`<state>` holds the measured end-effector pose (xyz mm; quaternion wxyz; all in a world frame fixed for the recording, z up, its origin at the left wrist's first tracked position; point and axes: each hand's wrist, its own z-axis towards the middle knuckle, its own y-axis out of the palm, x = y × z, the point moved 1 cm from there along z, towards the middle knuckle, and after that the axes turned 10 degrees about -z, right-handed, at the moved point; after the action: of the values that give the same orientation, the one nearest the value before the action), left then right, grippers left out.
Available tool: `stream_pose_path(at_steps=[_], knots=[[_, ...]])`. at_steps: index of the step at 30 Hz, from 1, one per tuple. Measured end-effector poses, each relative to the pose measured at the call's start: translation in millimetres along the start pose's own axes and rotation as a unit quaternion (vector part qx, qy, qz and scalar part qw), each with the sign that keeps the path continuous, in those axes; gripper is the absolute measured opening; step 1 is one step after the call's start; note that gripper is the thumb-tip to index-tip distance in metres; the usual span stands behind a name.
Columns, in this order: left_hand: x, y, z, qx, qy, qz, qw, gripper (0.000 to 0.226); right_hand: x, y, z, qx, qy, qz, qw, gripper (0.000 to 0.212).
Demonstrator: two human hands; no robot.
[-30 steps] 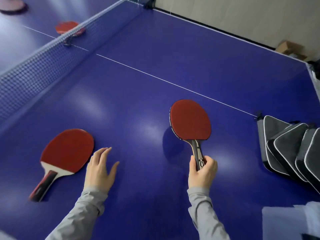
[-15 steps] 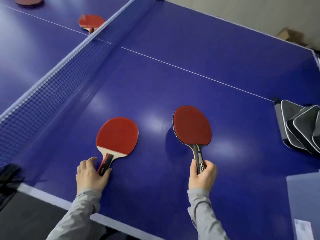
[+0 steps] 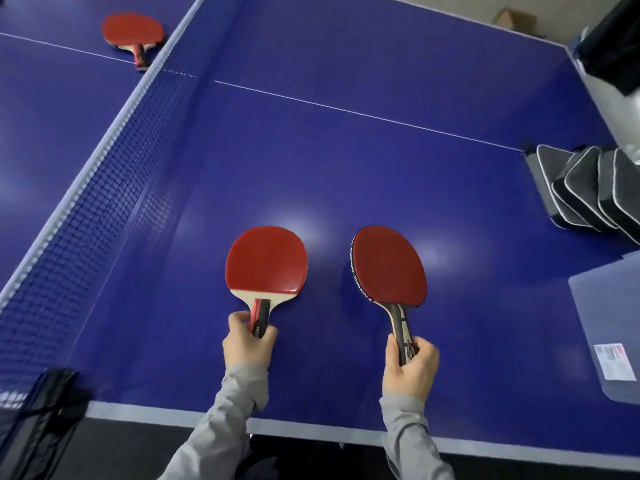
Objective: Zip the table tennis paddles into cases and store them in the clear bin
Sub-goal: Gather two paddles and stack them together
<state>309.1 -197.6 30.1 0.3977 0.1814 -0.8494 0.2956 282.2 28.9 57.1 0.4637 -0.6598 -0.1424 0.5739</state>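
Blue table (image 3: 346, 174): left hand (image 3: 247, 344) grips one paddle (image 3: 266, 263), right hand (image 3: 410, 367) grips another paddle (image 3: 389, 266), both nr the near edge. Cases (image 3: 588, 188) fan along the right edge w/ the clear bin (image 3: 609, 327) beside them. Best carry both over, set one down, then zip one at a time.

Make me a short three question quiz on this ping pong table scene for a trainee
1. True or false: both hands hold a paddle by its handle.
2. Where does the third paddle lie? A) beyond the net B) on the cases C) in the clear bin
3. Fill in: the cases lie fanned out on the person's ____ side.

Key: 1 true: left hand, left paddle; right hand, right paddle. 2 A. 3 right.
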Motion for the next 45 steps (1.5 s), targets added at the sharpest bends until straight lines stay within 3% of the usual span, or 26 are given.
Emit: stream_pose_path(at_steps=[11, 19, 24, 32, 37, 45], knots=[[-26, 39, -51, -0.057, -0.015, -0.050, 0.997, 0.029, -7, -5, -32, 0.009, -0.004, 0.019, 1.000, 0.027], [-35, 38, -55, -0.150, 0.048, 0.019, 0.987, 0.044, -25, 1, -42, -0.021, 0.003, 0.025, 0.999, 0.027], [-38, 31, -55, -0.191, 0.054, -0.001, 0.980, 0.054, -46, 11, -54, -0.047, -0.010, 0.018, 0.999, 0.028], [-38, 23, -54, -0.247, 0.016, -0.099, 0.964, 0.075, -63, 30, -70, -0.108, 0.005, -0.067, 0.992, 0.034], [-40, 21, -55, -0.284, 0.012, -0.115, 0.952, 0.078, -61, 36, -67, -0.223, 0.000, -0.183, 0.957, 0.035], [-39, 22, -58, -0.281, 0.006, -0.113, 0.953, 0.077, -61, 40, -63, -0.273, -0.015, -0.186, 0.944, 0.034]])
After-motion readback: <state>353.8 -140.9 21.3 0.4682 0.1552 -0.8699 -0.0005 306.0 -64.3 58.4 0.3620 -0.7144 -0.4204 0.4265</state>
